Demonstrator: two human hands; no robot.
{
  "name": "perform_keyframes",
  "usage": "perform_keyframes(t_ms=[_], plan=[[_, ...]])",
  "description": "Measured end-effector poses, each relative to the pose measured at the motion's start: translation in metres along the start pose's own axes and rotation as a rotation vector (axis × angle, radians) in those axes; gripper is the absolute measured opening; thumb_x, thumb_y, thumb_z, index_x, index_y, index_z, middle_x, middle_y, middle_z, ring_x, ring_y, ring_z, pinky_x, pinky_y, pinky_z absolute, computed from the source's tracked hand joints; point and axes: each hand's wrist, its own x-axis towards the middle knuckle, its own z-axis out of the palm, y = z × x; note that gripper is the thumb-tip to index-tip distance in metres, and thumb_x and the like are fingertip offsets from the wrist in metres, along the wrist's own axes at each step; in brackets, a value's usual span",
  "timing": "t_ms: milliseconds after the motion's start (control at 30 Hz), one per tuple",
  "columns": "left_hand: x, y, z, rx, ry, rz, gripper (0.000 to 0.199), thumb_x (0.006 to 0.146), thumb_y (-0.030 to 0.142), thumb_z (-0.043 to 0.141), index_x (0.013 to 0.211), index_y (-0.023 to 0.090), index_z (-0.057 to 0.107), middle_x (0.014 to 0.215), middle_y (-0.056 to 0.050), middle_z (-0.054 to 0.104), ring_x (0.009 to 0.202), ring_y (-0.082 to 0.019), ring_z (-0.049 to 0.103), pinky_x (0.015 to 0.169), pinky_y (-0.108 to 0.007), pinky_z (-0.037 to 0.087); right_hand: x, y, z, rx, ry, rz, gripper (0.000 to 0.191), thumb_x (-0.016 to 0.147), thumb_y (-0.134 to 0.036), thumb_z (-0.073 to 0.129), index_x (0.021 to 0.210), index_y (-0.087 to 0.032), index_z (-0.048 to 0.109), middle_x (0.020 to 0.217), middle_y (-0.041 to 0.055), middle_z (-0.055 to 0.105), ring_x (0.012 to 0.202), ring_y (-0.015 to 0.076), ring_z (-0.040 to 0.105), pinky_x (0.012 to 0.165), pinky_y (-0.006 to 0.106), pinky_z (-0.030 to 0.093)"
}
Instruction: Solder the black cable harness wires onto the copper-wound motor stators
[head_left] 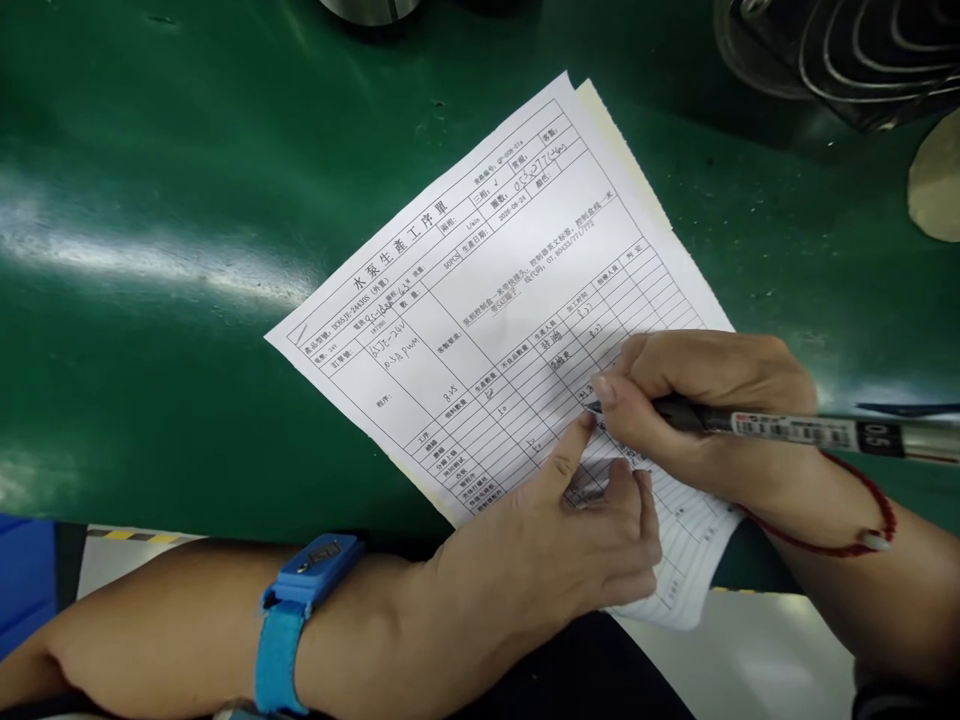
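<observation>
A printed form (420, 330) with a table and handwritten entries lies tilted on the green tabletop (187, 400), its lower edge hanging over the front. My right hand (697, 400) grips a black and clear pen (795, 430), the tip touching the paper among the filled-in rows. Flat on the lower part of the sheet rests my left hand (555, 540), fingers apart, its index fingertip just beside the pen tip. A yellowish sheet (622, 150) peeks out from under the form.
At the top edge stands a round metal object (371, 8). A dark object with curved metal rings (877, 50) occupies the upper right, near a round beige piece (937, 180). Something blue (26, 580) shows at the lower left, below the table edge.
</observation>
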Motion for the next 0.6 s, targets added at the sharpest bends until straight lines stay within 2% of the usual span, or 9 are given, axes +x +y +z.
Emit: perform_keyframes(t_ms=[200, 467, 600], plan=[[-0.0003, 0.0000, -0.0013, 0.016, -0.001, -0.010, 0.035, 0.096, 0.025, 0.035, 0.128, 0.025, 0.050, 0.140, -0.006, 0.043, 0.131, -0.024, 0.039, 0.111, -0.061, 0.036, -0.0035, 0.0013, -0.0029, -0.072, -0.017, 0.038, 0.033, 0.081, -0.017, 0.066, 0.057, -0.020, 0.044, 0.052, -0.0027, 0.048, 0.045, 0.0086, 0.044, 0.037, 0.024, 0.031], [-0.0010, -0.0004, -0.0038, 0.049, -0.035, -0.003, 0.037, 0.098, 0.023, 0.029, 0.130, 0.025, 0.048, 0.141, -0.005, 0.042, 0.132, -0.023, 0.039, 0.111, -0.060, 0.037, -0.0040, 0.0015, -0.0034, -0.034, -0.022, 0.053, 0.034, 0.078, -0.014, 0.068, 0.057, -0.021, 0.042, 0.051, -0.0030, 0.046, 0.048, 0.0106, 0.048, 0.039, 0.024, 0.034], [-0.0006, 0.0006, -0.0016, 0.037, -0.014, -0.002, 0.037, 0.097, 0.021, 0.029, 0.129, 0.024, 0.048, 0.141, -0.006, 0.042, 0.131, -0.023, 0.039, 0.110, -0.060, 0.038, -0.0037, 0.0007, -0.0024, -0.035, -0.007, 0.063, 0.035, 0.079, -0.014, 0.068, 0.057, -0.020, 0.041, 0.051, -0.0035, 0.044, 0.047, 0.0095, 0.046, 0.039, 0.024, 0.033]])
